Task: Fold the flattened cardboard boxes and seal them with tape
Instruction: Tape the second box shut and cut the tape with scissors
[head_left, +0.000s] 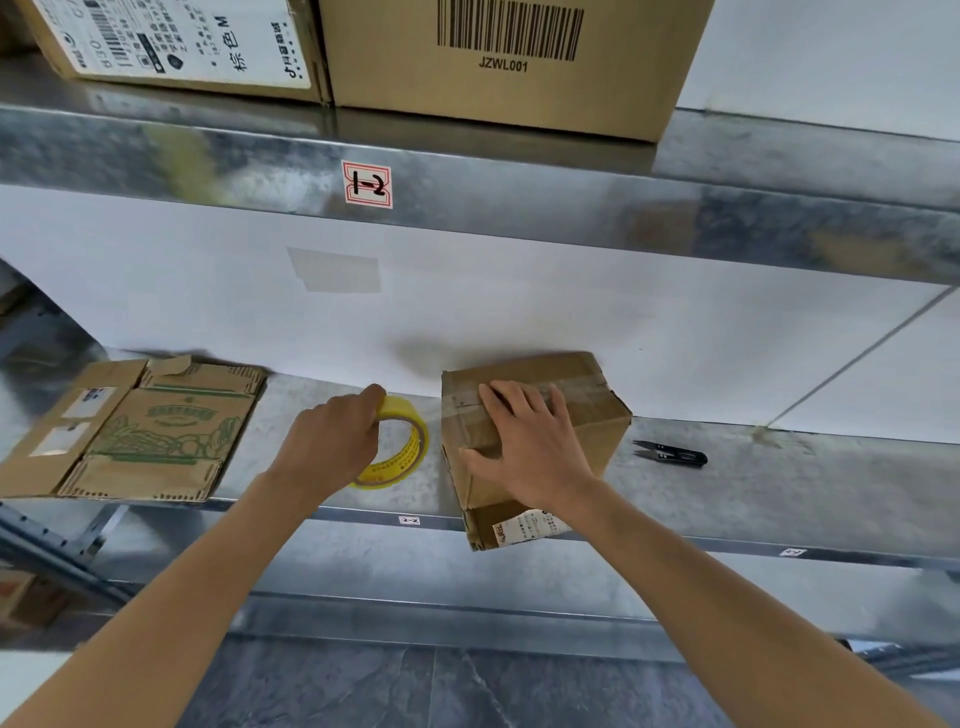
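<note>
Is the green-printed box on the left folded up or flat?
Flat. The green-printed box lies spread out on the metal shelf, its flaps splayed outward and no sides raised.

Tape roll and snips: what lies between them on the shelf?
In the head view, the folded box, right hand flat on it, stands between tape roll and snips.

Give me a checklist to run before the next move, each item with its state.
1. Grip of left hand on tape roll: ok.
2. Flat right hand steadying folded box: ok.
3. Box fully on shelf: not ok, near corner overhangs the front edge.
4. Top seam fully taped: cannot tell.
5. Black snips lying on shelf, right of box: ok.
6. Folding of flattened cardboard at left: not ok, still flat.
</note>
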